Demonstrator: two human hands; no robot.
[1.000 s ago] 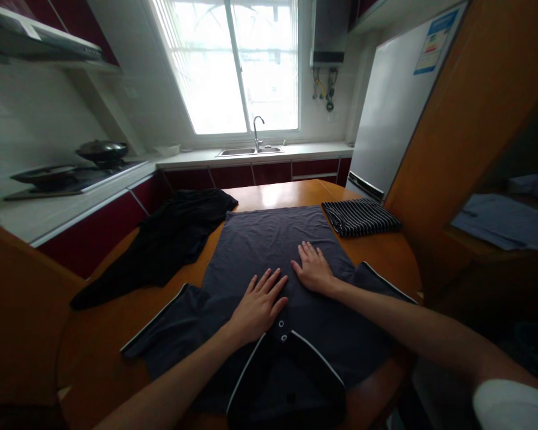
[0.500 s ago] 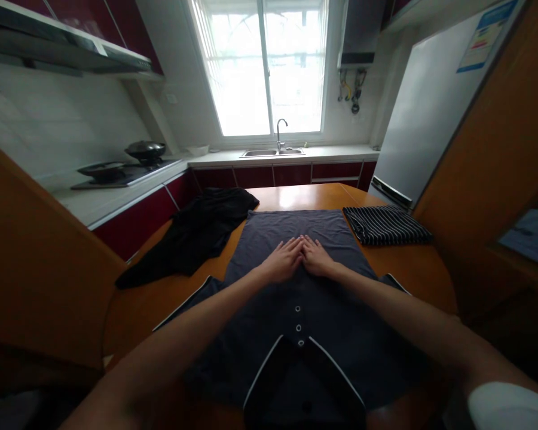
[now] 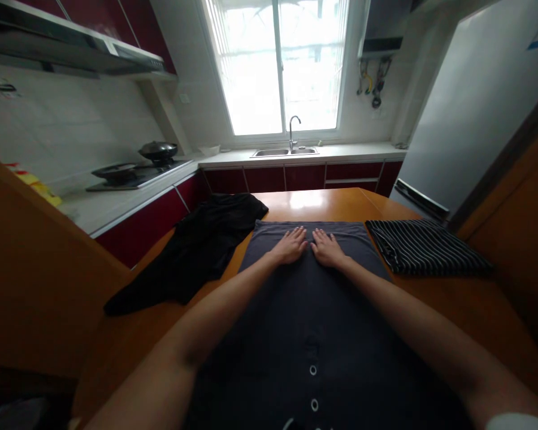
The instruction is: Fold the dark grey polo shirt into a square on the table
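A dark grey polo shirt [image 3: 314, 316] lies flat on the orange wooden table [image 3: 323, 203], buttons toward me and hem at the far end. My left hand [image 3: 290, 246] rests palm down near the hem, fingers stretched flat. Beside it, almost touching, my right hand [image 3: 326, 247] lies flat on the same cloth with fingers extended. Neither hand holds anything.
A crumpled black garment [image 3: 197, 245] lies to the left of the shirt. A folded black-and-white striped garment [image 3: 424, 254] sits to the right. Beyond the table are a counter with a sink [image 3: 284, 151], a stove with pans [image 3: 134, 170], and a fridge [image 3: 479, 113] at right.
Both hands have slid forward along the shirt from near the buttons to near the hem and come together. The camera has leaned forward over the table.
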